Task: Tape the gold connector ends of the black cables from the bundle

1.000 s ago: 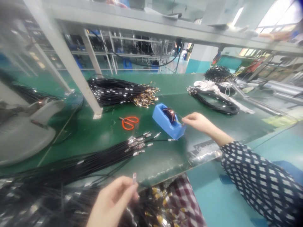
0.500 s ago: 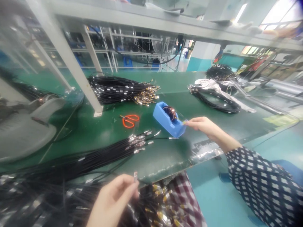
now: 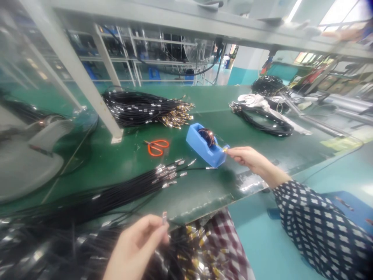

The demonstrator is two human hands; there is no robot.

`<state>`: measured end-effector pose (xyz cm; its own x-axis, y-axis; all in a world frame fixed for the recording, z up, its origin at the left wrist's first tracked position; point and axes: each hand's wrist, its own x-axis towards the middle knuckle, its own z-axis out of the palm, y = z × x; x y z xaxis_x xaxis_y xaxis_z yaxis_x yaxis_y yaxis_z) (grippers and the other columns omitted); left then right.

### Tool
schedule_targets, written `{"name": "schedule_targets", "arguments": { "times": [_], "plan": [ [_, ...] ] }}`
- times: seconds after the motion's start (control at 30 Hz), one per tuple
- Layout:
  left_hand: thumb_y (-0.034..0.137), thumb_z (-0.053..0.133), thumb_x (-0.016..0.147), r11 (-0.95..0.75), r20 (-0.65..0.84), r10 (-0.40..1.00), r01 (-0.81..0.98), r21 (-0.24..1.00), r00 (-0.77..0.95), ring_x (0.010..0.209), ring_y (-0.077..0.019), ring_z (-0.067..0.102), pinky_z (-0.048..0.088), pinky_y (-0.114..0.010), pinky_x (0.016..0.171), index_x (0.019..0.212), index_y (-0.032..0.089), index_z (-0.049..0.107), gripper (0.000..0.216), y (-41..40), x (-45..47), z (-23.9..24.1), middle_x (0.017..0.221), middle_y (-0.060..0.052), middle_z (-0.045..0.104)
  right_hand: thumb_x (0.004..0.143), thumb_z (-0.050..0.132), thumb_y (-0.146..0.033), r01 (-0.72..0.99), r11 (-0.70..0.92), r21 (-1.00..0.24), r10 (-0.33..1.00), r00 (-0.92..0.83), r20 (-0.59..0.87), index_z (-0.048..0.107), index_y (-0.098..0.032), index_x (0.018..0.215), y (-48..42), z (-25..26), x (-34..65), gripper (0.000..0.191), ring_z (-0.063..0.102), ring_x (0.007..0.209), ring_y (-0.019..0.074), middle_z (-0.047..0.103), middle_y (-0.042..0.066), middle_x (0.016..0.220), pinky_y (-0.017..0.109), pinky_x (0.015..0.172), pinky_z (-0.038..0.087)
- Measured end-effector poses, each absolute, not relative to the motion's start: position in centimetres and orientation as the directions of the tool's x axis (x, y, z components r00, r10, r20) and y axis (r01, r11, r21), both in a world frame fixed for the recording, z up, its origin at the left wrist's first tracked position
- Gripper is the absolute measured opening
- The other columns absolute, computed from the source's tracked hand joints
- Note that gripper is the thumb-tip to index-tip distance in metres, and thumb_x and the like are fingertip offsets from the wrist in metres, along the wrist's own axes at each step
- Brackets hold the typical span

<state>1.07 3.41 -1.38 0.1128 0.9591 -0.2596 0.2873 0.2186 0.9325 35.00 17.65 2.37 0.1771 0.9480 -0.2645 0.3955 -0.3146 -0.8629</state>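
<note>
My left hand (image 3: 140, 243) is closed in a pinch, low in the view, with a small silvery connector end (image 3: 164, 217) of a cable standing up from its fingertips. Farther right, my right hand (image 3: 247, 157) pinches the free end of amber tape (image 3: 225, 149) at the front of a blue tape dispenser (image 3: 205, 149). A coppery tape roll (image 3: 206, 137) sits inside the dispenser. Between the hands, a bundle of black cables (image 3: 122, 188) with silvery ends lies on the green table (image 3: 201, 194).
Orange-handled scissors (image 3: 157, 147) lie left of the dispenser. Behind them rests a pile of black cables (image 3: 140, 109) with gold tips, beside a white shelf post (image 3: 87, 85). Coiled cables (image 3: 271, 126) and a white cloth (image 3: 256, 102) are at the back right. More gold-tipped cables (image 3: 201, 252) lie over checked fabric (image 3: 230, 237).
The view has shifted slightly. My right hand stays at the dispenser's front, and a little more amber tape shows at its fingertips. My left hand keeps its pinch on the connector end.
</note>
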Motion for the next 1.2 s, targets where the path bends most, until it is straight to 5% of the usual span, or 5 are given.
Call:
{"name": "schedule_targets", "arguments": {
  "times": [0.23,0.67,0.87,1.03,1.2],
  "plan": [
    [0.046,0.064,0.082,0.229,-0.266,0.958,0.271,0.935,0.108,0.077,-0.0225,0.062,0.047,-0.027,0.072,0.065,0.022,0.065,0.029,3.4,1.2,-1.1,0.067,-0.003,0.066,0.070,0.074,-0.033,0.452,-0.278,-0.847,0.955,0.223,-0.194,0.078,-0.014,0.079,17.2,3.2,34.5,0.022,0.054,0.072,0.0149,0.071,0.008,0.084,0.024,0.061,0.040],
    [0.046,0.065,0.081,0.196,-0.221,0.973,0.270,0.943,0.067,0.071,-0.0218,0.061,0.045,-0.029,0.070,0.066,0.020,0.067,0.030,3.4,1.5,-0.7,0.065,-0.003,0.067,0.061,0.073,-0.026,0.544,-0.293,-0.786,0.955,0.194,-0.223,0.065,-0.015,0.052,18.3,2.6,34.2,0.016,0.043,0.051,0.0112,0.054,0.000,0.052,0.025,0.047,0.029],
    [0.035,0.066,0.081,0.179,-0.190,0.981,0.166,0.970,0.051,0.063,-0.0174,0.059,0.046,-0.026,0.064,0.070,0.019,0.065,0.020,3.3,2.1,-0.1,0.062,-0.001,0.063,0.071,0.067,-0.039,0.488,-0.229,-0.842,0.944,-0.102,-0.315,0.074,-0.014,0.071,13.0,1.0,28.2,0.026,0.044,0.054,0.0103,0.063,0.002,0.065,0.022,0.049,0.032],
    [0.029,0.068,0.078,0.164,-0.165,0.986,0.155,0.974,-0.008,0.062,-0.0148,0.056,0.046,-0.025,0.061,0.084,0.016,0.071,0.014,3.3,2.7,0.6,0.071,-0.002,0.065,0.083,0.059,-0.053,0.279,-0.228,-0.933,0.780,-0.521,-0.347,0.076,-0.013,0.084,9.3,2.1,23.5,0.043,0.036,0.049,0.0073,0.062,0.002,0.070,0.022,0.048,0.029],
    [0.028,0.071,0.076,0.180,-0.179,0.984,0.188,0.966,-0.023,0.066,-0.0164,0.058,0.046,-0.026,0.063,0.088,0.016,0.074,0.017,3.2,3.0,1.0,0.072,-0.003,0.067,0.085,0.054,-0.059,0.302,-0.203,-0.931,0.732,-0.585,-0.349,0.077,-0.014,0.085,9.0,3.0,22.2,0.051,0.037,0.049,0.0081,0.061,0.003,0.072,0.024,0.050,0.031]
  ]
}}
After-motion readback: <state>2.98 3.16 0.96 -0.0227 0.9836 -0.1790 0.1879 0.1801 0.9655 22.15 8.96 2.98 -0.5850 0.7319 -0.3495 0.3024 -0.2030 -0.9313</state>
